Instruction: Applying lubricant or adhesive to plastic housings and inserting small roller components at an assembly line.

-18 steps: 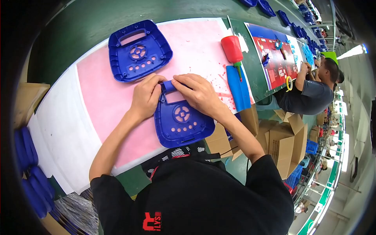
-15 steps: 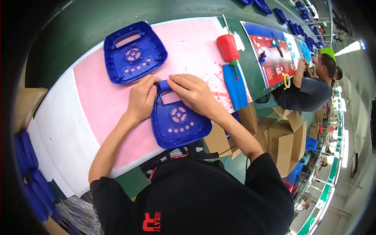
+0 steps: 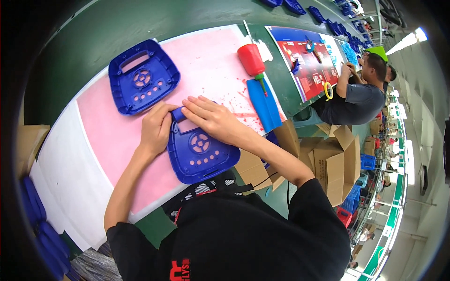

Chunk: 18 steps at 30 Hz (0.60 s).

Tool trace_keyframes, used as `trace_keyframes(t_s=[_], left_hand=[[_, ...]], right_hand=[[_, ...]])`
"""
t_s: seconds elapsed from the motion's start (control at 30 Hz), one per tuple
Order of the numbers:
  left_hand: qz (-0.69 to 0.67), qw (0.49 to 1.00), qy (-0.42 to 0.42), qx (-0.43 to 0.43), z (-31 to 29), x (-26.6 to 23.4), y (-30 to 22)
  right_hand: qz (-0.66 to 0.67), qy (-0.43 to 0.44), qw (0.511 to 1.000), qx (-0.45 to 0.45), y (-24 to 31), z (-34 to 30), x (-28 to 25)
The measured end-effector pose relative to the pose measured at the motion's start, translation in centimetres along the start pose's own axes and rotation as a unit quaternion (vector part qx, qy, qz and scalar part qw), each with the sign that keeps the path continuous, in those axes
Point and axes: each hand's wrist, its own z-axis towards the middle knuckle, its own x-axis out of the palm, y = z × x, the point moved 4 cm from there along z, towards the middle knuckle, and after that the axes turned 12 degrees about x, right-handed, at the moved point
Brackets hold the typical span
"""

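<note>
A blue plastic housing with a rectangular window, a round vent and a row of small holes lies in front of me, its hollow inner side up. My left hand is closed on its upper left corner, fingers curled at the edge. Across its top and right edges rests my right hand, fingers stretched out side by side and lying flat; its thumb is hidden. Just beyond my left hand sits a second, matching blue housing, touched by neither hand.
Pink sheeting covers the table. To the right are a red squeeze bottle with a green nozzle, a blue strip and scattered red bits. Open cardboard boxes stand lower right. A co-worker sits farther right, beside a yellow tape roll.
The whole view has shifted, so things sit farther left. The fingers of my right hand have straightened over the top edge of the housing. My left hand keeps its hold.
</note>
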Motion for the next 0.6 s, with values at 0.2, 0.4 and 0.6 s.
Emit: trace_keyframes(t_s=[0.2, 0.4, 0.6], left_hand=[[0.024, 0.999, 0.019, 0.016, 0.1, 0.0, -0.6], [0.051, 0.997, -0.014, 0.050, 0.5, 0.4, -0.7], [0.167, 0.975, -0.140, 0.042, 3.8, -6.1, -2.2]], right_hand=[[-0.041, 0.015, 0.998, -0.035, -0.1, -0.5, 0.3], [-0.058, -0.033, 0.997, -0.033, 0.2, 0.9, -0.6], [0.063, 0.157, 0.985, 0.042, -3.8, 3.7, -1.8]])
